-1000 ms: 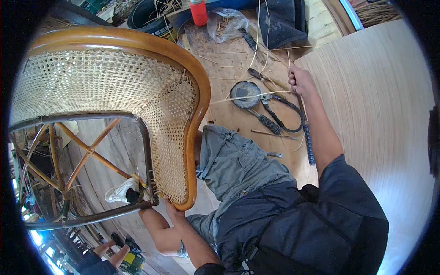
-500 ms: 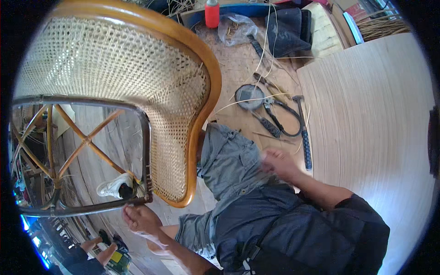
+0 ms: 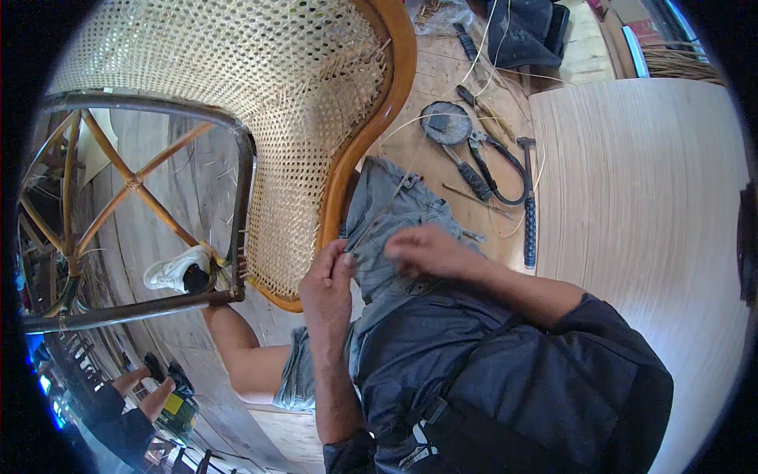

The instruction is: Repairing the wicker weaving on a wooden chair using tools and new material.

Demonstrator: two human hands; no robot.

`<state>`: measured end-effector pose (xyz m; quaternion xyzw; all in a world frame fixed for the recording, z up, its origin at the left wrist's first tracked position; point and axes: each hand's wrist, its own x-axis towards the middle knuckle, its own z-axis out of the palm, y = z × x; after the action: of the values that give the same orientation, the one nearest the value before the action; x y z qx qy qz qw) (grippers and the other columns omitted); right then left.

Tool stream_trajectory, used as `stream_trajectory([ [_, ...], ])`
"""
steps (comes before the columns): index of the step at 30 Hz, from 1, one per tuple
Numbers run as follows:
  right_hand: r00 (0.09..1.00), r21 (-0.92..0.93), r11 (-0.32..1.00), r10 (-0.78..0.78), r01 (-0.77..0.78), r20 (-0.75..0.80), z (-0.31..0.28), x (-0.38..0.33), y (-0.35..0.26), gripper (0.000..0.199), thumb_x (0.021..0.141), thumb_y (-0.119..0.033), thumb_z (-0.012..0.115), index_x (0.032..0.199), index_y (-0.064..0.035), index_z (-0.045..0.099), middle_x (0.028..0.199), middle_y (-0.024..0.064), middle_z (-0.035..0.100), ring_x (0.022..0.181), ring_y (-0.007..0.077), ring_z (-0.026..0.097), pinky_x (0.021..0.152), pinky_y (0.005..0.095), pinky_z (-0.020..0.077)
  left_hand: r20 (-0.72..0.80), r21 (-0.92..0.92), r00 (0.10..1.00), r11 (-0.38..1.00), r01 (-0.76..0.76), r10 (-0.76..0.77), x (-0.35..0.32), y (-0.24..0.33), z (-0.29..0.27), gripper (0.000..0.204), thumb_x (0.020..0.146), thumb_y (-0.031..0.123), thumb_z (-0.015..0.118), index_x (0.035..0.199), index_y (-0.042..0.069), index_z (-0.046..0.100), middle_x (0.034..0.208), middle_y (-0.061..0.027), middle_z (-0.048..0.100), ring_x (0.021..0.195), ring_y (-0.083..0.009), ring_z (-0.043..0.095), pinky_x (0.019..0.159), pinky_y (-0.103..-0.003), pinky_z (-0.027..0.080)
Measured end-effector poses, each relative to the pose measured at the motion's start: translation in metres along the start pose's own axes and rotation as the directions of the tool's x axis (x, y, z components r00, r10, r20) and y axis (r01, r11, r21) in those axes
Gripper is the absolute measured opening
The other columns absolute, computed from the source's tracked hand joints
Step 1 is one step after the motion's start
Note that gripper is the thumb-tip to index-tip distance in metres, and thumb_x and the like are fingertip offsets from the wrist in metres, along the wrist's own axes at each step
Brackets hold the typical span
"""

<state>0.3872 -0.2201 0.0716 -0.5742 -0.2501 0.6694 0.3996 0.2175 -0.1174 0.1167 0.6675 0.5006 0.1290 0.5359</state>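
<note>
A chair with woven cane panel and a glossy wooden rim tilts on my left. My left hand is closed beside the lower part of that rim, thumb and fingers pinched. A thin cane strand runs from its fingertips up across my grey shorts. My right hand hovers over my lap, to the right of the left hand. Motion smears its fingers, so whether it holds anything does not show.
On the wooden board at the right lie a hammer, a round dish, black-handled cutters and yellow-handled pliers. A pale wood-grain panel stands farther right. Another person's legs show at lower left.
My left hand has moved up and right, from the dark frame's corner to beside the wooden rim. My right hand has moved left over my lap. The view has shifted, too.
</note>
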Motion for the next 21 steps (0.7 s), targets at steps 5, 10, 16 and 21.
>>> stream_trajectory([
  [5, 0.749, -0.377, 0.926, -0.273, 0.034, -0.603, -0.097, 0.013, 0.038, 0.026, 0.089, -0.025, 0.055, 0.086, -0.0003, 0.062, 0.066, 0.0032, 0.061, 0.057, 0.0131, 0.055, 0.054, 0.0262, 0.0443, 0.136, 0.162, 0.962, 0.964, 0.213, -0.235, -0.009, -0.026, -0.004, 0.019, 0.092, 0.015, 0.050, 0.100, -0.001, 0.058, 0.075, -0.0059, 0.058, 0.068, -0.0141, 0.054, 0.063, -0.029, 0.044],
  [10, 0.406, -0.986, 0.165, -0.899, -0.037, -0.166, -0.180, 0.075, 0.042, 0.032, 0.081, -0.026, 0.060, 0.100, -0.0003, 0.058, 0.091, 0.0174, 0.063, 0.088, 0.0344, 0.059, 0.079, 0.0422, 0.0465, 0.098, -0.051, 0.987, 0.990, 0.134, -0.129, -0.008, -0.014, 0.010, 0.018, 0.094, 0.017, 0.048, 0.095, 0.000, 0.055, 0.070, -0.0026, 0.052, 0.060, -0.0121, 0.047, 0.058, -0.027, 0.042],
  [16, 0.740, -0.893, 0.162, -0.510, -0.419, -0.440, -0.180, 0.122, -0.014, 0.046, 0.075, -0.038, 0.066, 0.104, -0.0032, 0.058, 0.099, 0.0191, 0.060, 0.094, 0.0348, 0.056, 0.082, 0.0421, 0.0438, 0.140, -0.463, 0.986, 0.874, 0.151, -0.096, -0.020, 0.001, -0.008, 0.018, 0.094, 0.017, 0.047, 0.100, 0.001, 0.051, 0.070, -0.0014, 0.052, 0.059, -0.0122, 0.050, 0.057, -0.028, 0.044],
  [21, 0.843, -0.906, 0.389, -0.420, -0.168, -0.337, -0.204, 0.099, -0.021, 0.038, 0.073, -0.034, 0.065, 0.088, 0.0010, 0.063, 0.080, 0.0215, 0.064, 0.078, 0.0351, 0.062, 0.068, 0.0415, 0.0466, 0.180, -0.236, 0.982, 0.972, -0.019, 0.063, -0.021, -0.030, 0.007, 0.016, 0.091, 0.010, 0.047, 0.106, 0.002, 0.047, 0.079, -0.0042, 0.054, 0.066, -0.0124, 0.056, 0.062, -0.026, 0.048],
])
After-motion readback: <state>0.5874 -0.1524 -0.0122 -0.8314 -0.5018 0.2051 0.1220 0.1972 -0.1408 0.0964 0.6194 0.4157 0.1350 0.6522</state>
